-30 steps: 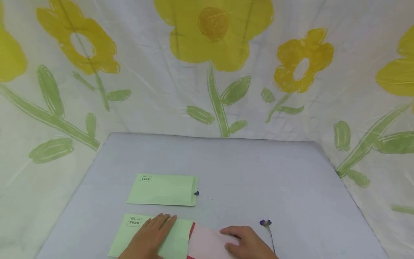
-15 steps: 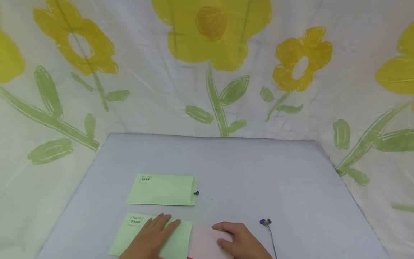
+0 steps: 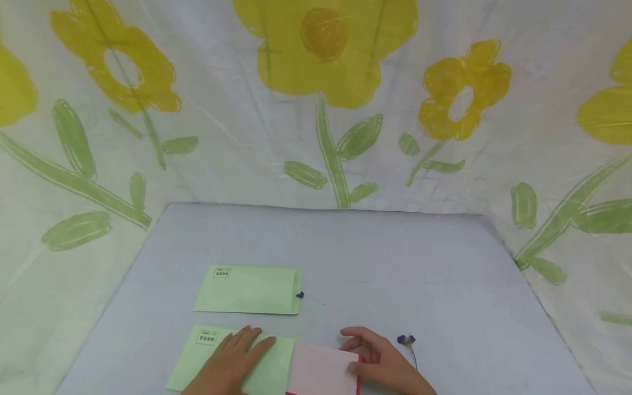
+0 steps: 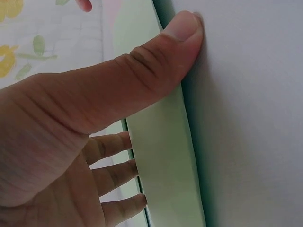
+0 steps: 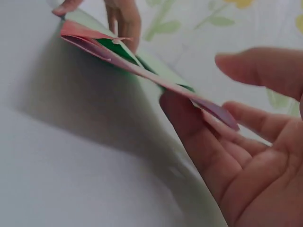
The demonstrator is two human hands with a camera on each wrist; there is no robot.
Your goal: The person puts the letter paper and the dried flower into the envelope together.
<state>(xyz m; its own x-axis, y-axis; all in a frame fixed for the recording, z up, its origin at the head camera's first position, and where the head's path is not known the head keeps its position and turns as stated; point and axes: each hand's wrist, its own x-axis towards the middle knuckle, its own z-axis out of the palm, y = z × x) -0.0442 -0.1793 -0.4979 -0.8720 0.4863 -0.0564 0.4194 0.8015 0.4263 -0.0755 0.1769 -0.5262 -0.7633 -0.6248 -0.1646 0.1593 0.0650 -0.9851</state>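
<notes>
At the front of the counter (image 3: 375,258), saw a green envelope (image 3: 272,365) lying flat under the left hand (image 3: 231,361), with spread, straight fingers resting on it and clasping nothing. At its right end, found a red-edged pink paper (image 3: 321,370) meeting the mouth, apparently tucked partly in; could not see the depth. By the paper's outer edge, noticed the right hand (image 3: 379,362), with thumb on the edge and loosely bent fingers by the far corner; could not tell a pinch from a mere touch. Just beyond, saw a second green envelope (image 3: 247,291), with a small purple blossom (image 3: 300,295) poking from its right-hand mouth. Right of that hand, spotted a stemmed purple flower (image 3: 406,340) lying on the counter.
</notes>
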